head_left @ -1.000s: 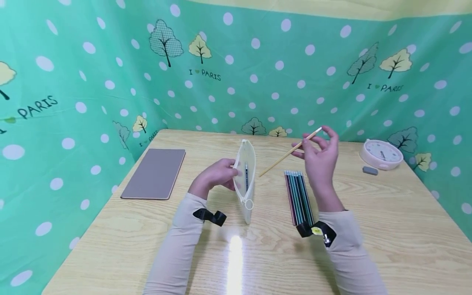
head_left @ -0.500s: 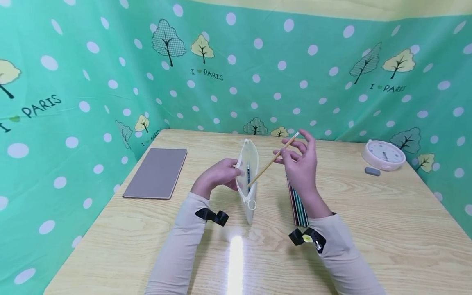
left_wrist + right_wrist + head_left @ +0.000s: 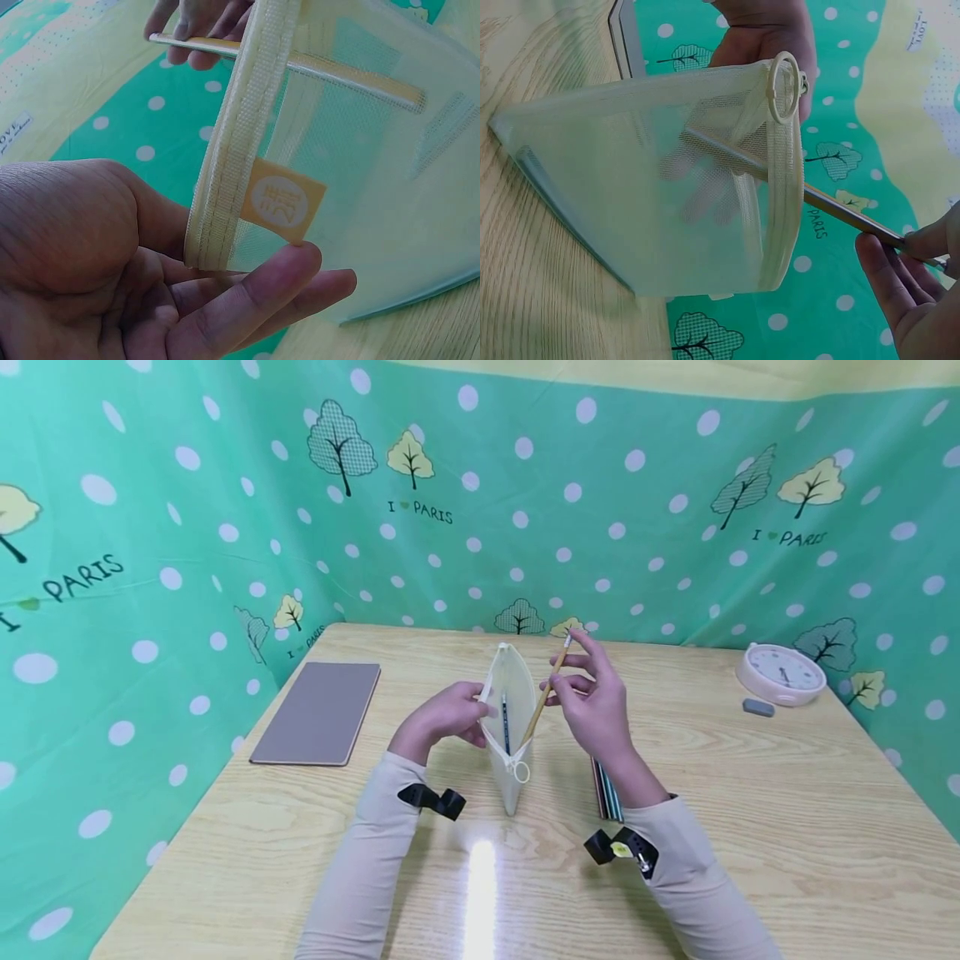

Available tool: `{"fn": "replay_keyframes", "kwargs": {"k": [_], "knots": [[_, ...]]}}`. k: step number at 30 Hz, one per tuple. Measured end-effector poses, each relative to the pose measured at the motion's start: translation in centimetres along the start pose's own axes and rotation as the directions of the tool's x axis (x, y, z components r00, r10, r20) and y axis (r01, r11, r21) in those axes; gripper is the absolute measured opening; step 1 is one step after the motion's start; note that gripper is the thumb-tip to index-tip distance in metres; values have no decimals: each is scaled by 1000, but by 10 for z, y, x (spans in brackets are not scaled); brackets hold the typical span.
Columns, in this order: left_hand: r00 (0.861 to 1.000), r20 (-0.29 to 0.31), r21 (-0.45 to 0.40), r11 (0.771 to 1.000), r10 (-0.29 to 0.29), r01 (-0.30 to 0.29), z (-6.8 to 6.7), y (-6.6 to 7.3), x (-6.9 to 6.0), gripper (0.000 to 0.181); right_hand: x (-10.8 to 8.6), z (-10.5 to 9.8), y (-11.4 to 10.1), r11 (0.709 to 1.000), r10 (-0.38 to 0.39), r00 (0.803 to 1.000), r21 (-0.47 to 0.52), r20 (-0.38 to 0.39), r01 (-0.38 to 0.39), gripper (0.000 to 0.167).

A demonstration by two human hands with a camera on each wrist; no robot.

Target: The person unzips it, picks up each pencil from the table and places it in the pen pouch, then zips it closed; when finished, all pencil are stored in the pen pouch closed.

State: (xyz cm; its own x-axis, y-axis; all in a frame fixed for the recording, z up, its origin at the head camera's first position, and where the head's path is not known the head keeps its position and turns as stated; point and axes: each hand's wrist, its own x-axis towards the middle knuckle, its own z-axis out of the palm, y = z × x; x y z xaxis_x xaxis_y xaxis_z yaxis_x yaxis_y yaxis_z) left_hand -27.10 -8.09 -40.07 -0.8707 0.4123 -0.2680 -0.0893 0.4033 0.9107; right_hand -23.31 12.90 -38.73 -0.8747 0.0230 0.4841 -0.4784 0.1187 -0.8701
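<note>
A pale, see-through mesh zipper pouch (image 3: 512, 785) stands on the table with its mouth open upward. My left hand (image 3: 448, 714) holds its left side at the rim, thumb on one face and fingers on the other. Between thumb and fingertips of my right hand (image 3: 597, 714) is a yellow pencil (image 3: 537, 714), gripped near its white-tipped upper end. The lower part of this pencil shows through the mesh, inside the pouch, in the right wrist view. A dark pencil (image 3: 506, 728) lies inside the pouch, along its bottom. A ring hangs from the zipper pull (image 3: 783, 88).
Under my right forearm lies a row of dark pencils (image 3: 607, 795), partly hidden. A grey notebook (image 3: 318, 714) is at the left. Toward the back right are a round pink-white clock (image 3: 781, 675) and a small grey eraser (image 3: 758, 707). A green patterned curtain (image 3: 420, 552) surrounds the table.
My right hand has moved left with the yellow pencil, which has tilted steeper and gone tip-first into the pouch. The pouch mouth is a little wider; my left hand stays on it.
</note>
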Motion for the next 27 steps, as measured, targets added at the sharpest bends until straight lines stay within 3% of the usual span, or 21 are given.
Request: {"fn": "replay_keyframes", "kwargs": {"k": [9,27], "knots": [[1000,3,4,1000,-12,11,1,1,0,39,-2,0,3,999,31,997,-20,74,-30,67],[1000,20,0,1000,-12,12,1,1,1,44,-2,1,3,995,78,988,-79,130,-69,68]]}}
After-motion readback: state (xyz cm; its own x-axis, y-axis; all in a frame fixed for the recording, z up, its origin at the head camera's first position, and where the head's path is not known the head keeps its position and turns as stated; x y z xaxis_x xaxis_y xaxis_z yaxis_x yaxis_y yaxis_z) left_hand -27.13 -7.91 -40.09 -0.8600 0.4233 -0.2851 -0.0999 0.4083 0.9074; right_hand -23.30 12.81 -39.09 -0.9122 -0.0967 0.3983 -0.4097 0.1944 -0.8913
